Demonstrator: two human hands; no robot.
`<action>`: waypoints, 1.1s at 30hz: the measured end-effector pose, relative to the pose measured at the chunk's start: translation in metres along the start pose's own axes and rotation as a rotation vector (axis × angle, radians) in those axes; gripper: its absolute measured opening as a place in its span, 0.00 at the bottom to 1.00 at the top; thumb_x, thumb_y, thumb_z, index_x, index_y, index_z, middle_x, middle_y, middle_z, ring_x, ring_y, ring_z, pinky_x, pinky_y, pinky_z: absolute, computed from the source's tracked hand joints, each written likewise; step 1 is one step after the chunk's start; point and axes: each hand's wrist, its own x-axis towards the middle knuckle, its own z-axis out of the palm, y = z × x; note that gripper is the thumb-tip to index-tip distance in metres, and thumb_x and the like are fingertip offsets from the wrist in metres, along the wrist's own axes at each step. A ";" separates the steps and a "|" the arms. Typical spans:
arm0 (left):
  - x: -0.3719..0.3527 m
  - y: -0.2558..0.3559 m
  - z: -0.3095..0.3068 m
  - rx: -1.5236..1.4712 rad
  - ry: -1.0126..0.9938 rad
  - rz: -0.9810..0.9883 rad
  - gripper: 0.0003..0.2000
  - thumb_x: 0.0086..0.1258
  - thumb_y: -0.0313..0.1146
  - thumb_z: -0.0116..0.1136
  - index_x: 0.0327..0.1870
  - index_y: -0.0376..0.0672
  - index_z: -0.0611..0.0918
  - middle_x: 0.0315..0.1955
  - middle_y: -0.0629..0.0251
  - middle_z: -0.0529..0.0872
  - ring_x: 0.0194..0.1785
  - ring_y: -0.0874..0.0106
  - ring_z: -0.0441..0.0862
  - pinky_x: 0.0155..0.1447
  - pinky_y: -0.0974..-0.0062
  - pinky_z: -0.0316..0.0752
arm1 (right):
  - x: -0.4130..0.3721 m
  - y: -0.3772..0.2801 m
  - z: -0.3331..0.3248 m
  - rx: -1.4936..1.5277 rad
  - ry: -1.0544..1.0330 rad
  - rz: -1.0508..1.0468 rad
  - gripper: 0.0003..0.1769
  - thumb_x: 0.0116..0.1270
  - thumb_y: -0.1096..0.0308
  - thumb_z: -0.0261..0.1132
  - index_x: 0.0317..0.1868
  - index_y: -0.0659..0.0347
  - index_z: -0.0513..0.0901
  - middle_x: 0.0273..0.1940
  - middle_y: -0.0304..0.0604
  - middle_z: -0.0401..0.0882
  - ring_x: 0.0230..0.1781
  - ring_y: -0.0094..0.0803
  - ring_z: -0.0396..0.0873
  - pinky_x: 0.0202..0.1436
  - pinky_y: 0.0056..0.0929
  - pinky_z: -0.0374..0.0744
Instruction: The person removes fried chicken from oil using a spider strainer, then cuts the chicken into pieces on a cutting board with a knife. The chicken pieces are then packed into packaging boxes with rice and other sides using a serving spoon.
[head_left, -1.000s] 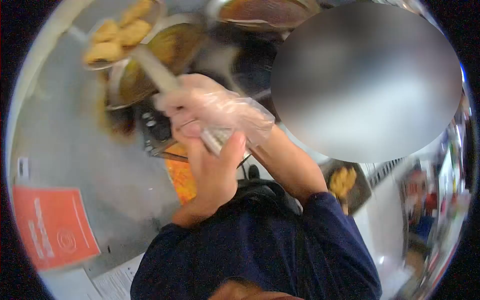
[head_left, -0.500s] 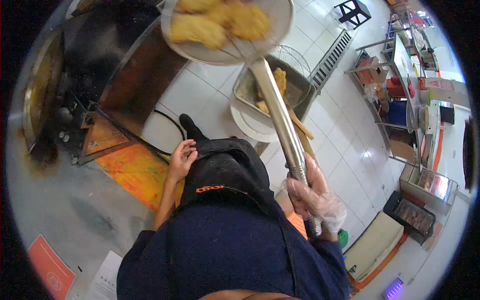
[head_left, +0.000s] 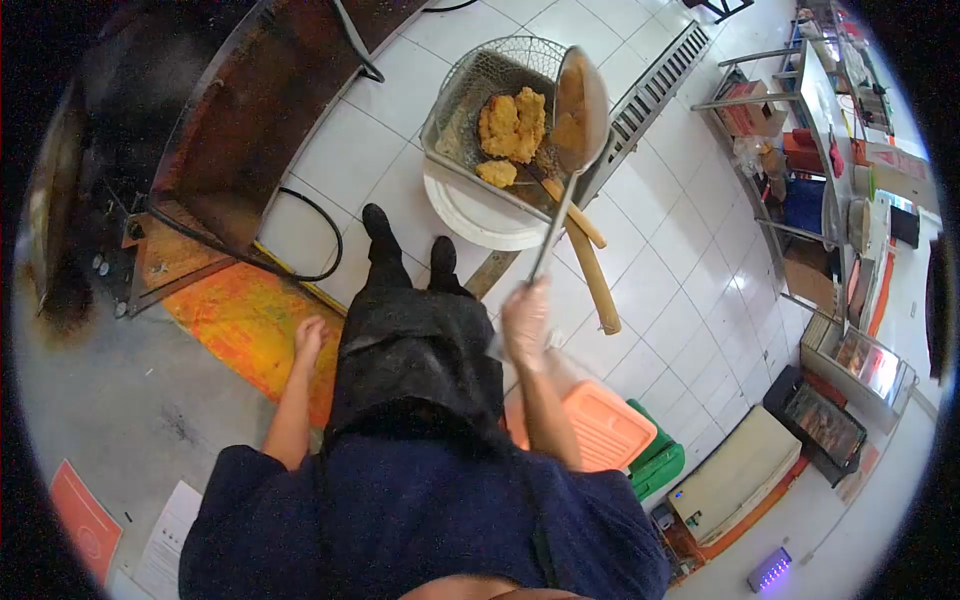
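Observation:
My right hand (head_left: pixel 527 320), in a clear plastic glove, grips the long metal handle of a skimmer (head_left: pixel 583 110). The skimmer's bowl is tipped on its side over the right part of a metal tray (head_left: pixel 440 150), with golden food showing in it. Several fried, battered pieces (head_left: pixel 513 125) lie in the tray. A wire basket (head_left: pixel 500 48) shows at the tray's far rim, and wooden handles (head_left: pixel 595 280) stick out over its near edge. My left hand (head_left: pixel 312 338) hangs beside my apron with its fingers curled in, holding nothing.
The tray rests on a round white lid or tub (head_left: pixel 500 225) above the tiled floor. On the left stands a rusty metal fryer casing (head_left: pixel 250 110) with a black hose (head_left: pixel 335 240). An orange lid (head_left: pixel 608 425) and green bin (head_left: pixel 655 460) are by my right arm. Shelves (head_left: pixel 815 110) line the right.
The skimmer has swung right and down from the upper middle and tipped sideways over the tray. My left hand has dropped a little left, its fingers more curled.

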 end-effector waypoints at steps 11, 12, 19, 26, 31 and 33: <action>-0.049 0.002 -0.026 0.465 -0.236 0.166 0.12 0.70 0.27 0.53 0.51 0.33 0.76 0.45 0.57 0.82 0.49 0.71 0.80 0.51 0.74 0.76 | 0.012 -0.004 0.146 0.136 0.071 0.347 0.17 0.65 0.68 0.55 0.51 0.70 0.72 0.42 0.67 0.78 0.42 0.62 0.78 0.45 0.53 0.76; -0.037 0.000 -0.032 0.444 -0.202 0.129 0.12 0.70 0.26 0.52 0.52 0.33 0.76 0.46 0.57 0.82 0.49 0.70 0.80 0.51 0.73 0.77 | 0.012 -0.004 0.129 0.186 0.079 0.322 0.17 0.65 0.67 0.56 0.51 0.70 0.72 0.39 0.66 0.78 0.40 0.62 0.78 0.43 0.52 0.76; -0.006 -0.018 -0.021 0.269 -0.102 0.088 0.12 0.68 0.23 0.52 0.52 0.34 0.76 0.45 0.58 0.82 0.47 0.67 0.81 0.52 0.72 0.77 | 0.012 0.042 0.043 0.114 0.284 0.149 0.14 0.68 0.65 0.58 0.45 0.69 0.74 0.26 0.56 0.77 0.24 0.50 0.76 0.30 0.42 0.73; 0.033 -0.037 0.001 -0.047 0.213 0.318 0.09 0.63 0.23 0.55 0.43 0.39 0.80 0.37 0.64 0.83 0.41 0.71 0.79 0.49 0.73 0.74 | 0.049 -0.016 -0.054 0.378 -0.017 0.038 0.14 0.69 0.62 0.57 0.47 0.62 0.75 0.24 0.44 0.74 0.22 0.37 0.71 0.28 0.35 0.71; 0.084 -0.078 -0.002 -0.154 0.382 0.101 0.12 0.65 0.37 0.56 0.39 0.37 0.82 0.33 0.60 0.84 0.39 0.67 0.81 0.47 0.68 0.75 | 0.071 -0.153 -0.112 1.130 -0.348 0.228 0.17 0.70 0.60 0.57 0.57 0.54 0.72 0.17 0.35 0.66 0.07 0.27 0.61 0.06 0.24 0.62; 0.123 -0.095 0.004 -0.065 0.376 -0.121 0.11 0.63 0.34 0.53 0.33 0.34 0.82 0.29 0.58 0.84 0.35 0.63 0.82 0.42 0.65 0.75 | 0.094 -0.217 -0.105 0.889 -0.378 -0.349 0.19 0.71 0.59 0.58 0.57 0.60 0.72 0.16 0.30 0.58 0.08 0.19 0.55 0.06 0.23 0.55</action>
